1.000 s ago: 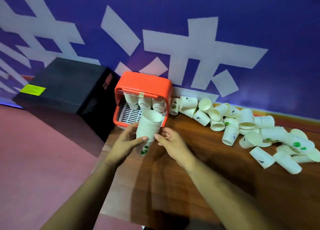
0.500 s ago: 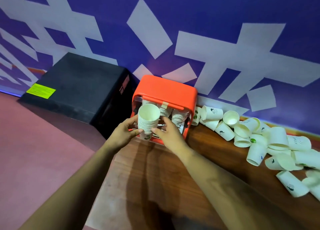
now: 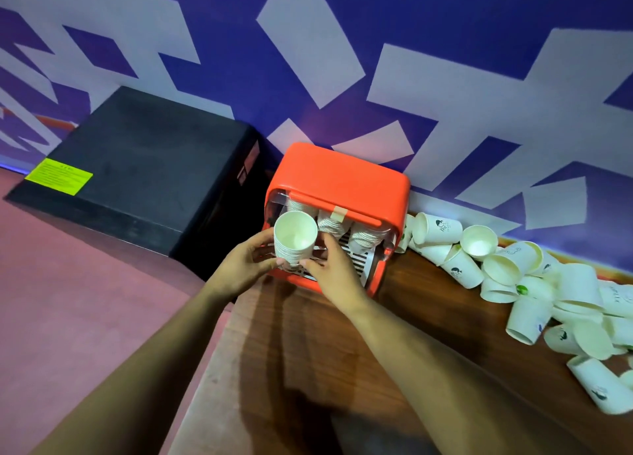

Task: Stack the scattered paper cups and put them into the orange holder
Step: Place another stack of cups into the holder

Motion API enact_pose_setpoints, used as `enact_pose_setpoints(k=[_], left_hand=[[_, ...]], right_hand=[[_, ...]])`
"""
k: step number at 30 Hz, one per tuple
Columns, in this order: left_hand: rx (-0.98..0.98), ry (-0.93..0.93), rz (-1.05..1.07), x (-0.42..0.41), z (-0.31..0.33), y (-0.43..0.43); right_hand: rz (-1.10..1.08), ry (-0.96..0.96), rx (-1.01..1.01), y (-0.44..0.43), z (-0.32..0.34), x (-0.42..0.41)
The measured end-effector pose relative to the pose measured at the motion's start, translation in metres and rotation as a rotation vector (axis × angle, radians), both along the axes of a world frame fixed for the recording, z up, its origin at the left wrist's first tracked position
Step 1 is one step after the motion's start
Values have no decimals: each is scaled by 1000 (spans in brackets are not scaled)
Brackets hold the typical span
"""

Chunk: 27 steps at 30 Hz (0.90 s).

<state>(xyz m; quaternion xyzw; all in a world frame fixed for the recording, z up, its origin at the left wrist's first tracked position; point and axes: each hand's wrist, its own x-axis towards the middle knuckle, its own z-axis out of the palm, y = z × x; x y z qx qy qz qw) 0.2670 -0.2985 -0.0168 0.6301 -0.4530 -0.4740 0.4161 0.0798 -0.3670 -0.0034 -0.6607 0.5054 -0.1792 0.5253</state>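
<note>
A stack of white paper cups point(image 3: 295, 240) stands upright at the open front of the orange holder point(image 3: 339, 177), mouth up. My left hand point(image 3: 245, 266) grips the stack from the left and my right hand point(image 3: 334, 271) holds it from the right, fingers curled round its lower part. Inside the holder, three rows of stacked cups point(image 3: 346, 230) lie above a white slotted grille. Several loose paper cups point(image 3: 507, 269) lie scattered on the wooden table point(image 3: 342, 358) to the right of the holder.
A black box point(image 3: 144, 166) with a yellow label stands left of the holder, against the blue and white wall point(image 3: 376, 60). The table's left edge runs just below my left hand, with reddish floor point(image 3: 85, 310) beyond it.
Both hands have carried the cup stack from the table in front of the holder up and into its open front. The view has shifted closer to the holder.
</note>
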Motion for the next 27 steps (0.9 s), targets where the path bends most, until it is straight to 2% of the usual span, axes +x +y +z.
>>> enact_pose_setpoints(k=[4,20,24,27], left_hand=[[29,-164,39,0,-15,-6],[42,-224,56,-2,-27,-26],[34,-346,19,-4,-21,-21],[66,-411,131,-10,-16,-8]], right_hand=[[14,56,4,-2,-15,4],[-83,81,-58,-10,-20,22],[-47,140,-83,-6,-14,13],[-3,167,-109,5,-4,-11]])
